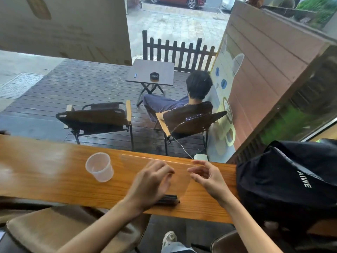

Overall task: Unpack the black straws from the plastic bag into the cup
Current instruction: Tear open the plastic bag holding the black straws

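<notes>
cup (100,167): clear plastic, upright, left on your tabletop
plastic bag (179,181): transparent, held up
black straws (166,199): bundled at bag's bottom

Black straws (166,199) mostly hidden under left hand (152,181) (motion-blurred); plastic bag (179,181) edges indistinct

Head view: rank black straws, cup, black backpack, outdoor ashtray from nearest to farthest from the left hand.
1. black straws: under the left hand, at the counter's near edge.
2. cup: to its left, on the counter.
3. black backpack: far right.
4. ashtray: outside, on the patio table.
</notes>
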